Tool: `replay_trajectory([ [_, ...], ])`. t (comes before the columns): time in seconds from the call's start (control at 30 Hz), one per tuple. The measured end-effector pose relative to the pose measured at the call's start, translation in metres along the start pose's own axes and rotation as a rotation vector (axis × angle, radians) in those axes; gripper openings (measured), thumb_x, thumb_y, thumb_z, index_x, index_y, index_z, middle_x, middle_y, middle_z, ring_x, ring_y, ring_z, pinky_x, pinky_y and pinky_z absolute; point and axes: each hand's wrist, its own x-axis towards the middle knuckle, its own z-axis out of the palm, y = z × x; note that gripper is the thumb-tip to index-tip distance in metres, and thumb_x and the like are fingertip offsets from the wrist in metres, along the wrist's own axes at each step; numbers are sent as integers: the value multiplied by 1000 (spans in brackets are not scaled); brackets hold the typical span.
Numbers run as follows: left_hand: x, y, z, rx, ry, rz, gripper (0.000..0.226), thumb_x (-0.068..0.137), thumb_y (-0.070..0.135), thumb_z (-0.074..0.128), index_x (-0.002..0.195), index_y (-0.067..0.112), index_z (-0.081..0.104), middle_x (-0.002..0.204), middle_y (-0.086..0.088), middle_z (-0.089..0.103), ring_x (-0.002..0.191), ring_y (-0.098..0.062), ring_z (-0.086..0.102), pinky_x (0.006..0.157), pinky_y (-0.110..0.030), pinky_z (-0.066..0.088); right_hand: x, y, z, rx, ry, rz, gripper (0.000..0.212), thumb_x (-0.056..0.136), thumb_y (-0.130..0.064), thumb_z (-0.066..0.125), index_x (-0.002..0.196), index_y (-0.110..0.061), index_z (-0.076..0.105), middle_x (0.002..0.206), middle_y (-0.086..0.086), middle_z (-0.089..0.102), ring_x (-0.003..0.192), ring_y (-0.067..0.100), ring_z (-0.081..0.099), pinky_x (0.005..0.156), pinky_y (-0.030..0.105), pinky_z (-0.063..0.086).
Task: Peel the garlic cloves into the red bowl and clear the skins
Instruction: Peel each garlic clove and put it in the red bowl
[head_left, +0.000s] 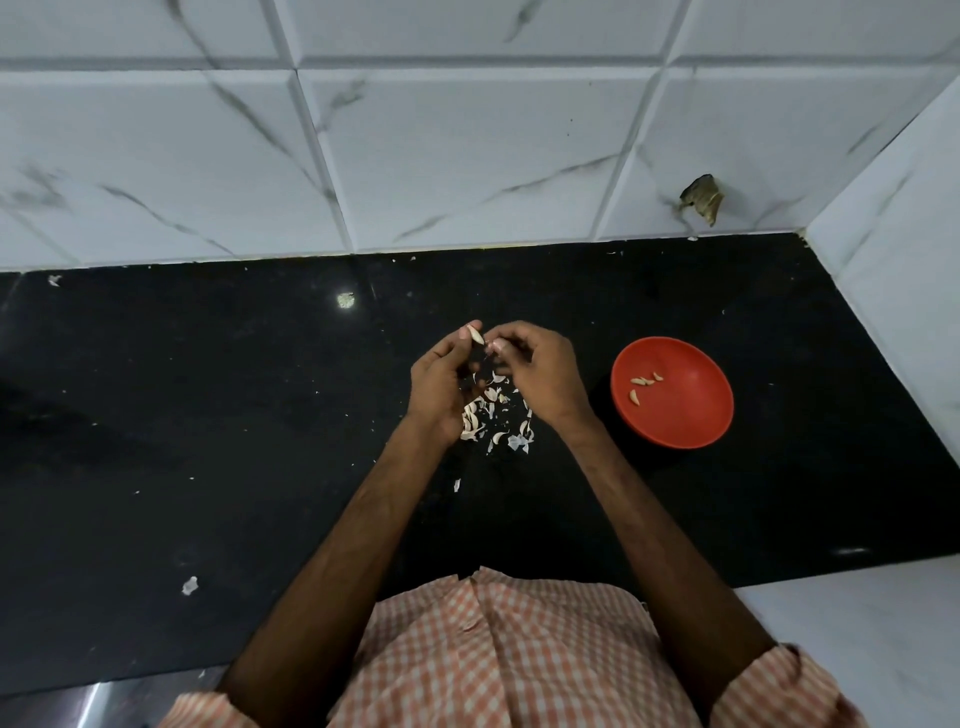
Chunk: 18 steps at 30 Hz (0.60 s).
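Above the skins (497, 422), left hand (440, 382) pinches a garlic clove (474, 333); right hand (541, 375) pinches its tip.

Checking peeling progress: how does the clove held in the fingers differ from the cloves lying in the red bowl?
The held garlic clove is single, pinched in the left hand above the counter, the right hand picking at it; the bowl cloves are four, lying loose in the red bowl. The held one looks whitish, perhaps part-skinned; the bowl cloves look yellowish and bare. Both are small and slim.
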Motion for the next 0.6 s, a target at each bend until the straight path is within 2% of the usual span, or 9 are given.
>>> replay_trajectory([
  [0.13, -1, -1, 1, -21, -25, 17, 19, 101, 16, 57, 109, 15, 74, 89, -1, 67, 69, -8, 52, 58, -22, 49, 0, -2, 2, 10, 26, 7, 5, 94, -11, 70, 99, -10, 70, 89, -5, 70, 83, 11, 70, 76, 34, 62],
  [0.23, -4, -2, 7, -29, -45, 38, 17, 101, 15, 56, 109, 12, 72, 82, -2, 66, 62, -4, 53, 54, -20, 51, 2, -3, 4, -8, 38, 61, 1, 96, -11, 66, 95, -12, 66, 86, -4, 66, 79, 12, 67, 75, 36, 61],
  [0.37, -3, -8, 7, 64, -59, 175, 19, 99, 11, 59, 111, 2, 71, 72, -2, 64, 64, -10, 53, 53, -23, 51, 4, -2, 4, -43, -9, 153, 6, 101, -13, 59, 95, -16, 60, 87, -3, 63, 75, 11, 65, 70, 38, 61],
  [0.5, 1, -10, 5, 294, -28, 390, 16, 95, 2, 64, 108, -4, 71, 92, -9, 74, 81, -14, 70, 62, -24, 55, 4, -1, 4, -44, -59, 246, 11, 104, -17, 54, 109, -13, 62, 94, -2, 64, 80, 9, 63, 76, 32, 55],
  [0.6, 1, -11, 5, 348, -32, 470, 15, 93, -2, 65, 106, -6, 70, 97, -9, 74, 89, -15, 71, 70, -27, 57, 4, -2, 5, 12, -61, 276, 11, 103, -15, 55, 108, -10, 64, 97, 6, 69, 92, 19, 68, 86, 38, 57],
])
